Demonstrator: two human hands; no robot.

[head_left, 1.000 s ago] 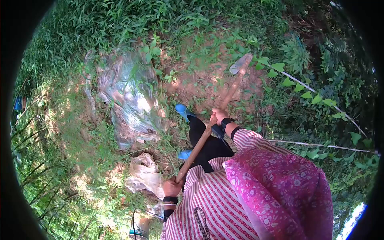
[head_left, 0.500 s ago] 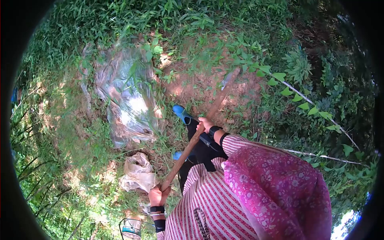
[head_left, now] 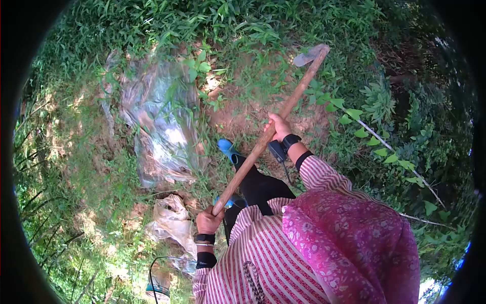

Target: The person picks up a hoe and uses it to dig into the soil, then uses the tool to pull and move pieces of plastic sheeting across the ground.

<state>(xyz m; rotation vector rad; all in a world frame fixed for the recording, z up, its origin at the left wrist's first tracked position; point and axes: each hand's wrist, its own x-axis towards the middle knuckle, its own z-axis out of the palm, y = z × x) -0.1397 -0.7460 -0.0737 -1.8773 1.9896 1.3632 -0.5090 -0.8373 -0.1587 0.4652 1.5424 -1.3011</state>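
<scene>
I hold a hoe (head_left: 263, 139) with both hands, its long wooden handle running diagonally across the view. My left hand (head_left: 208, 221) is wrapped round the butt end of the handle, low beside my striped garment. Further up, my right hand (head_left: 277, 127) grips the handle near its middle. The hoe's metal blade (head_left: 305, 57) is at the far end, over grass and apparently lifted off the soil. Below the handle is a patch of bare reddish ground (head_left: 243, 119) with sparse grass.
A crumpled clear plastic sheet (head_left: 164, 126) lies left of my blue shoe (head_left: 228, 148). Nearer are a whitish bag (head_left: 172, 220) and a bucket (head_left: 158, 289) with a dark handle. A leafy stem (head_left: 377, 136) slants across the right side. Dense green plants (head_left: 212, 23) line the top.
The hoe's head has swung up and to the right, away from the bare soil. My right hand has risen with the handle; my left hand has shifted slightly up and right.
</scene>
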